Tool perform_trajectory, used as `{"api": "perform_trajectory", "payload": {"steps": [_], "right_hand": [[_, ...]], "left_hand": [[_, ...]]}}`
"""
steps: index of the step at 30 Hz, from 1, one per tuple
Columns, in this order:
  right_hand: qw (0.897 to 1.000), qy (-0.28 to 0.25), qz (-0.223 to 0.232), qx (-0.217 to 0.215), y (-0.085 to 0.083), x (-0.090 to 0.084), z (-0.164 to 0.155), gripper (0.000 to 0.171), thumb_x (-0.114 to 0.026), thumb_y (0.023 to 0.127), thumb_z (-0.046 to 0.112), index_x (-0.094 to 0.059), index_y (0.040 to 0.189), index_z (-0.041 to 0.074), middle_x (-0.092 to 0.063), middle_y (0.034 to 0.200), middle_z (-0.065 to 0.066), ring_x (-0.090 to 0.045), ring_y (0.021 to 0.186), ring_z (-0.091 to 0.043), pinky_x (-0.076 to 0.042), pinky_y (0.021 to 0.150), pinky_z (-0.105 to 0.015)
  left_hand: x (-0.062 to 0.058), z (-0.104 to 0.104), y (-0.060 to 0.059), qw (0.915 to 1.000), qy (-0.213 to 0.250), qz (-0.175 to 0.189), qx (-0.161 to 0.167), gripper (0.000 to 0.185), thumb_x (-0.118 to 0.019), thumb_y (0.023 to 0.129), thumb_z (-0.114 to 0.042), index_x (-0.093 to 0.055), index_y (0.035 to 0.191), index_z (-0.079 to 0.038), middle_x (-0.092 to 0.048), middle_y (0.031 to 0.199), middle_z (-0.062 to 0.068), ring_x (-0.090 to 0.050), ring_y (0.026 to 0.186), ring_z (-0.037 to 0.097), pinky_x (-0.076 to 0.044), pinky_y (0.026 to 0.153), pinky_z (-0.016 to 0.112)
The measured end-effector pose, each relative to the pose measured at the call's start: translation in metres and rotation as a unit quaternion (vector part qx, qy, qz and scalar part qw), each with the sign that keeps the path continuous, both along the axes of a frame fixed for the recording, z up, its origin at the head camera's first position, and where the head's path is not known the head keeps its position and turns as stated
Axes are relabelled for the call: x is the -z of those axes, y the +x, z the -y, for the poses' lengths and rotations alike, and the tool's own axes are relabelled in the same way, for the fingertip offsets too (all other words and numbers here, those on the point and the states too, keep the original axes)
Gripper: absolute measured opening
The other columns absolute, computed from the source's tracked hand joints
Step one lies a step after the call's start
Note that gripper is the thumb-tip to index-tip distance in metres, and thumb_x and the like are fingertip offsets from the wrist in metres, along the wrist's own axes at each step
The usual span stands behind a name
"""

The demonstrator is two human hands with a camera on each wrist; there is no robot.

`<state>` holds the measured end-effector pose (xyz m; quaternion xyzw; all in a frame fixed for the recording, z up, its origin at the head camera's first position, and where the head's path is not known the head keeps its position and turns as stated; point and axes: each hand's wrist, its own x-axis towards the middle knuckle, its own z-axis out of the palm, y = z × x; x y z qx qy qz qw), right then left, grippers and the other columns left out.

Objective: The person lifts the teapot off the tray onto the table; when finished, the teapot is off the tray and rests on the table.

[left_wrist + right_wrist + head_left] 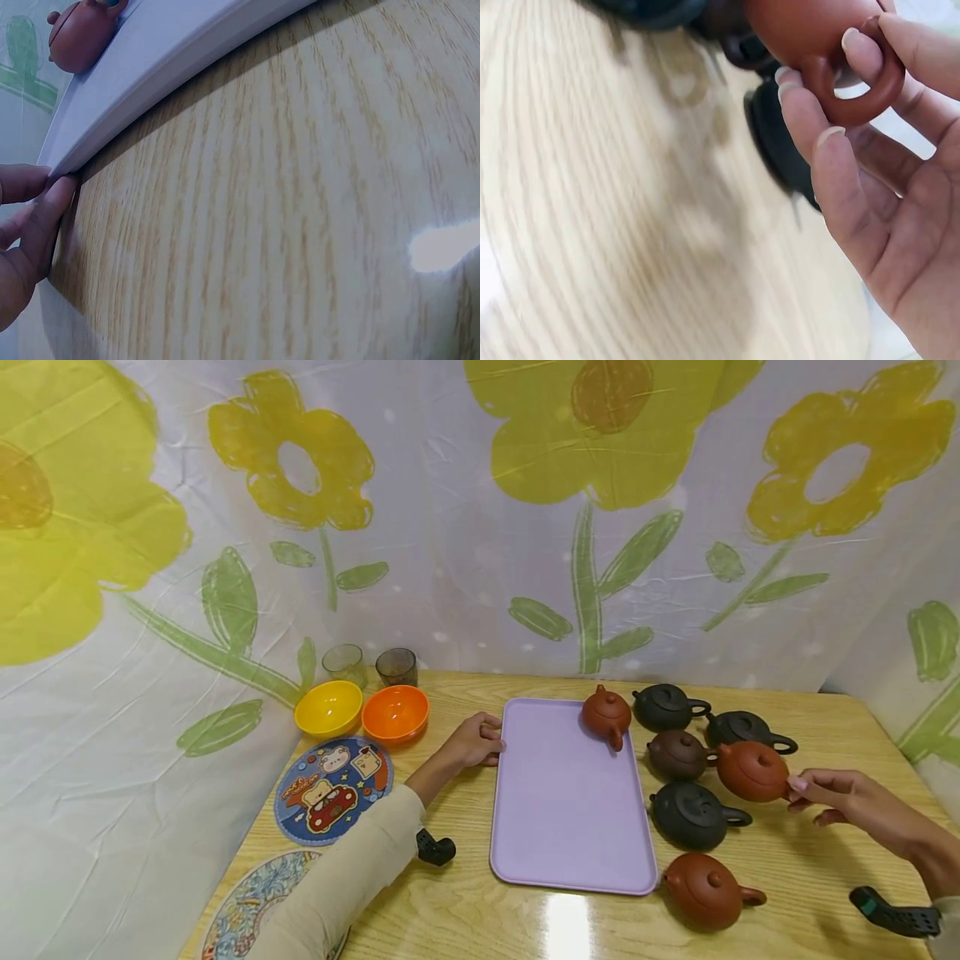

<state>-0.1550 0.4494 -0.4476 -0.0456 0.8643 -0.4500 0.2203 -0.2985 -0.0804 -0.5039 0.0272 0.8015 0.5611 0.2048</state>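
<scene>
My right hand (855, 802) pinches the handle of a reddish-brown teapot (752, 772). In the right wrist view a finger passes through the loop of the teapot handle (859, 112), and the thumb presses on top. That teapot is held up over the table, its spout toward the dark brown teapot (677, 755). With its fingertips on the left rim, my left hand (476, 741) grips the lilac tray (570, 802); the left wrist view shows the fingers (52, 199) at that rim. Another reddish-brown teapot (606, 714) stands at the tray's back right corner.
Right of the tray stand black teapots (666, 707) and a red-brown teapot (705, 892) at the front. To the left are a yellow bowl (328, 710), an orange bowl (395, 714), two dark glasses (397, 667) and two round patterned mats (333, 789). A flowered curtain (450, 527) hangs behind.
</scene>
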Motion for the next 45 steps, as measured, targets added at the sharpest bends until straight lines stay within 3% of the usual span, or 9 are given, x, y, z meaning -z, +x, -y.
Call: {"api": "perform_trajectory", "payload": {"steps": [11,18,30,45], "right_hand": [[0.998,-0.031,0.039,-0.029,-0.001,0.018,-0.017,0.035,-0.035,0.111,0.023,-0.066,0.117,0.006,-0.064,0.105,0.018,-0.064,0.095,-0.004,-0.058,0.073,-0.036],[0.997,-0.047,0.054,-0.038,-0.003,0.026,-0.020,0.039,-0.036,0.111,0.024,-0.060,0.110,-0.006,-0.068,0.103,0.005,-0.066,0.093,-0.013,-0.059,0.072,-0.037],[0.993,-0.072,0.072,-0.064,-0.005,0.031,-0.023,0.039,-0.033,0.112,0.022,-0.058,0.110,-0.007,-0.069,0.105,0.001,-0.067,0.095,-0.015,-0.059,0.075,-0.037],[0.995,-0.038,0.075,-0.053,-0.003,0.030,-0.022,0.038,-0.037,0.111,0.026,-0.062,0.111,-0.003,-0.070,0.101,0.000,-0.067,0.091,-0.015,-0.058,0.071,-0.036]], "left_hand": [[0.000,0.000,0.000,1.0000,-0.005,-0.003,0.000,0.045,-0.067,0.092,0.000,-0.051,0.134,-0.001,-0.058,0.115,0.017,-0.065,0.086,0.020,-0.063,0.074,0.032],[-0.001,-0.001,0.001,1.0000,-0.009,-0.003,-0.001,0.044,-0.067,0.093,-0.001,-0.051,0.134,-0.002,-0.058,0.114,0.017,-0.065,0.086,0.021,-0.063,0.075,0.033],[-0.001,-0.001,0.000,1.0000,-0.005,0.006,-0.001,0.045,-0.067,0.092,-0.001,-0.051,0.134,-0.002,-0.058,0.114,0.016,-0.065,0.086,0.020,-0.063,0.075,0.032],[-0.001,-0.001,0.000,1.0000,-0.005,0.005,-0.001,0.044,-0.067,0.093,-0.001,-0.051,0.134,-0.002,-0.058,0.114,0.016,-0.066,0.084,0.020,-0.063,0.076,0.033]]}}
